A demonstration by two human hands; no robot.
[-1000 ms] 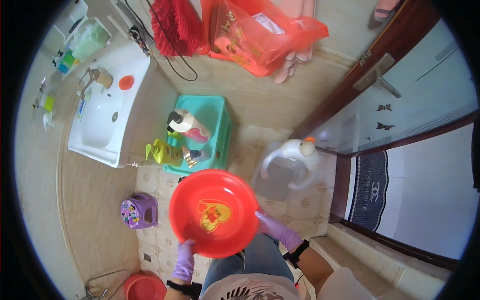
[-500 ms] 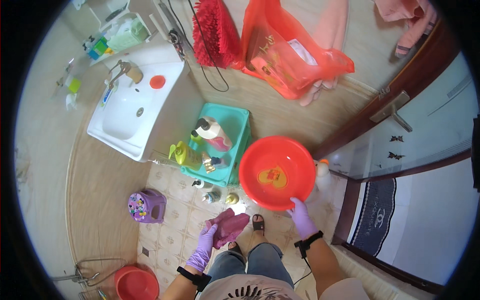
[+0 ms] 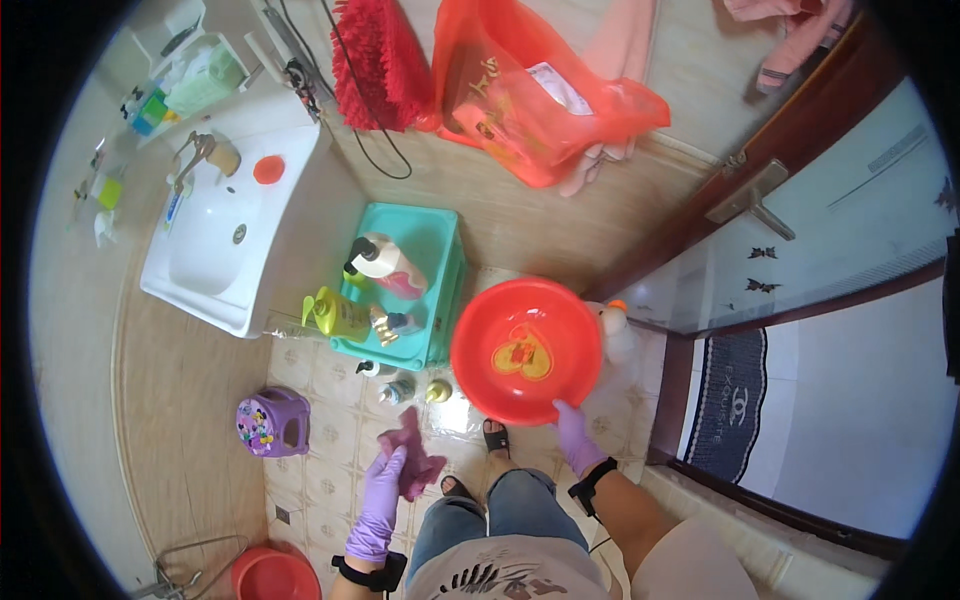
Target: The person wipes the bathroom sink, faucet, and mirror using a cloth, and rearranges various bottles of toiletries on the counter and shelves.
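Observation:
A large red plastic basin (image 3: 480, 330) with a yellow heart print on its bottom is in front of me, right of centre. My right hand (image 3: 574, 436), in a purple rubber glove, grips its near rim with the fingers closed. Lower and to the left, my left hand (image 3: 382, 490), gloved the same way, pinches a crumpled dark-pink cloth (image 3: 412, 462) that hangs over the tiled floor. The cloth is apart from the basin. Just beyond the cloth, several small bottles stand on the floor, one of them a yellowish bottle (image 3: 438, 390).
A turquoise storage unit (image 3: 437, 235) carries pump bottles, next to a white sink (image 3: 205, 265). A purple stool (image 3: 274, 421) stands left, and a smaller red basin (image 3: 275, 575) lower left. Red bag (image 3: 540, 90) hangs on the wall; a glass door (image 3: 800, 230) stands at right.
The view has shifted, so most of the scene sits further left. The cloth in my left hand has swung and bunched into a narrower shape. My right hand still grips the basin's rim.

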